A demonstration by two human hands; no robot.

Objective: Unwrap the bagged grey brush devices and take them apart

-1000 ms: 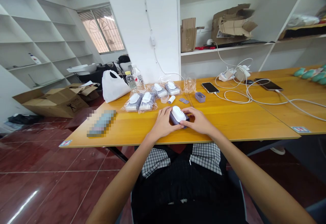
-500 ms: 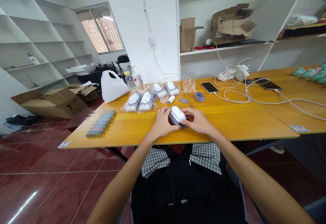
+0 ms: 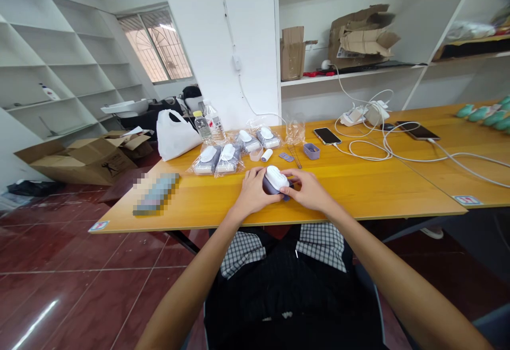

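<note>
Between my hands, low over the near part of the table, is a small grey-purple case with a white rounded top (image 3: 276,176). My left hand (image 3: 255,189) curves around its left side, thumb at the near edge. On the other side, my right hand (image 3: 305,188) grips it with thumb and fingers. The case's underside is hidden. Just beyond my hands lie a small white cylinder (image 3: 266,155), flat grey-purple pieces (image 3: 286,156), a thin dark chain-like strand (image 3: 295,156) and a small purple tub (image 3: 311,151).
Several similar cases in clear bags (image 3: 228,159) lie at the back left, near bottles (image 3: 215,121) and a white plastic bag (image 3: 175,135). A phone (image 3: 327,136) and looping white cables (image 3: 366,151) lie to the right. A pixelated flat item (image 3: 157,195) rests at the left.
Both hands keep hold of the case, which has barely moved. The view has shifted slightly.
</note>
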